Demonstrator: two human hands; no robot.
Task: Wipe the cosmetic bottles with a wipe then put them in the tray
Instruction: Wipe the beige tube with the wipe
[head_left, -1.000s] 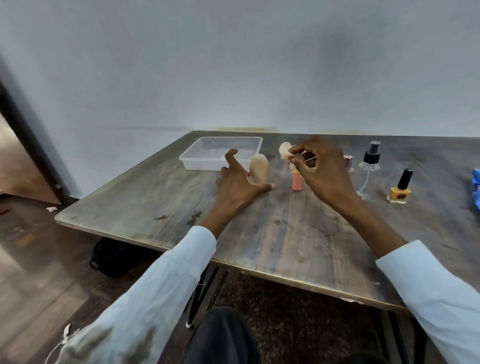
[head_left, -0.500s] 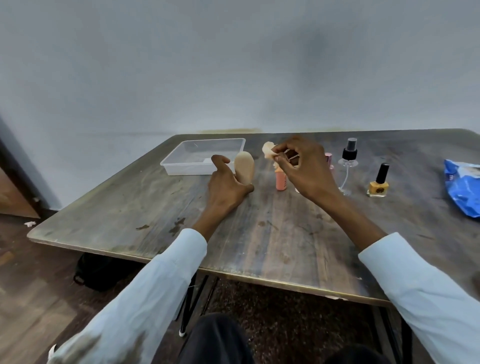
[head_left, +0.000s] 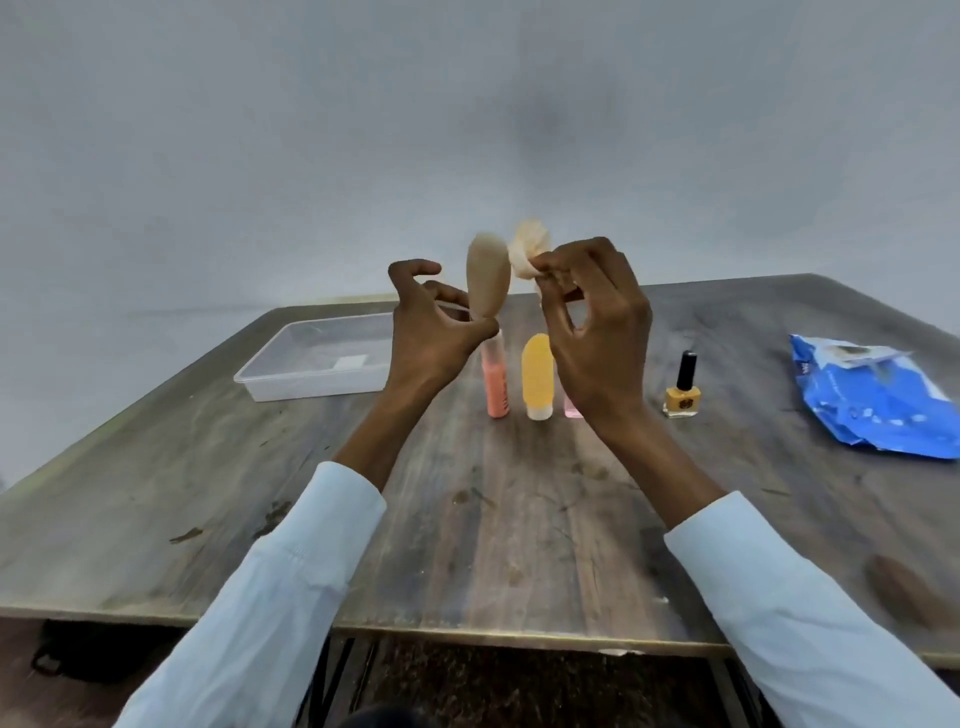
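**Above the table: tube pinched low, wipe bunched beside it**

Nearest the camera: two pale sleeves, forearms reaching out over the table, scuffed and stained wood.

Mid-air, above the standing bottles: left hand, fingers curled, pinching the beige tube at its narrow lower end; tube upright, rounded end up. Right hand, thumb and fingertips pinching a crumpled wipe just beside the tube's upper part; touching or a hair apart, cannot tell. Wiping judged under way or about to begin.

Below and behind the hands, on the table: coral tube, orange bottle standing on its white cap, a pink bottle mostly hidden by the right wrist. Further right: yellow nail polish with black cap; well apart, a blue wipe packet. Far left: clear tray, holding no bottles, only a pale patch on its floor.

Risks, as judgement: grip sits very low on the tube, so sideways wipe pressure could lever it out of the pinch and drop it onto the standing row, toppling the narrow ones.

Hard to make out: tube's cap under the left fingers; the pink bottle's shape; print on the packet.
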